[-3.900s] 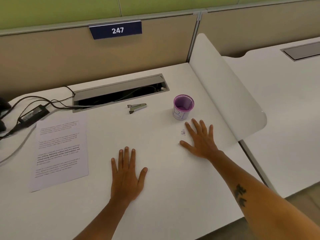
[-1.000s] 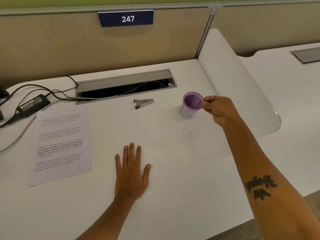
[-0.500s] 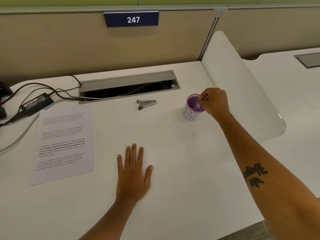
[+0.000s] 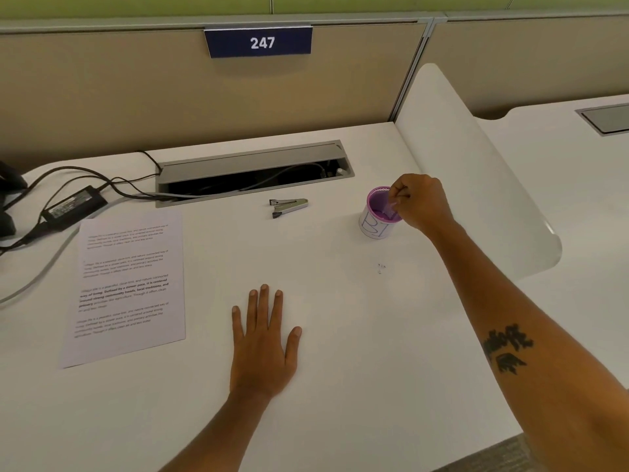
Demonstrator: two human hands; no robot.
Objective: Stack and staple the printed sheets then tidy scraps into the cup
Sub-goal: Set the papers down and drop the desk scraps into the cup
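The printed sheets point(image 4: 129, 284) lie in a stack at the left of the white desk point(image 4: 357, 352). A small grey stapler point(image 4: 288, 206) rests near the cable tray. A purple-rimmed white cup point(image 4: 372, 229) stands to its right. My right hand point(image 4: 422, 204) hovers over the cup's mouth, fingertips pinched on a small pale scrap point(image 4: 392, 206) that hangs inside the rim. Tiny bits point(image 4: 381, 267) lie on the desk below the cup. My left hand point(image 4: 263, 342) lies flat on the desk, fingers spread, holding nothing.
An open grey cable tray point(image 4: 252, 172) runs along the back. A black power adapter point(image 4: 73, 206) with cables sits at the far left. A white curved divider point(image 4: 476, 172) rises right of the cup. A beige partition bears sign 247 point(image 4: 258, 42).
My right hand left the desk, rose with pinched fingers and moved over the cup's mouth. The left hand and the sheets stayed put.
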